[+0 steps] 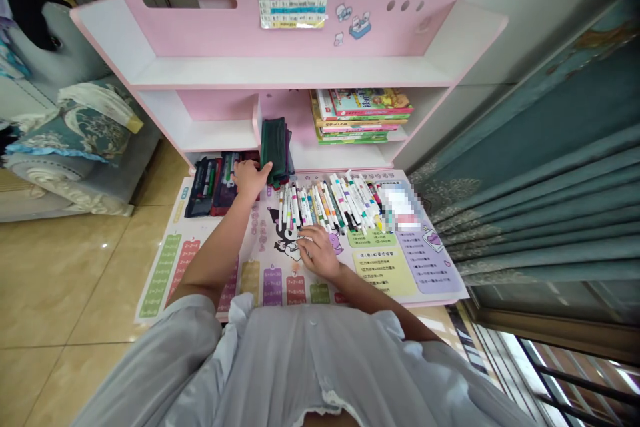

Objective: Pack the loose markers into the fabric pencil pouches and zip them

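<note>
My left hand reaches forward and grips the lower edge of a dark green pouch that stands upright against the pink divider of the desk shelf. My right hand rests on the desk mat with its fingers curled at the near end of a row of several marker pens, touching one pen's end. Whether it grips that pen I cannot tell. The pens lie side by side across the middle of the mat.
An open black and red pencil case lies left of my left hand. Stacked picture books fill the right shelf compartment. The pink desk hutch rises behind. A sofa stands at left, teal curtains at right.
</note>
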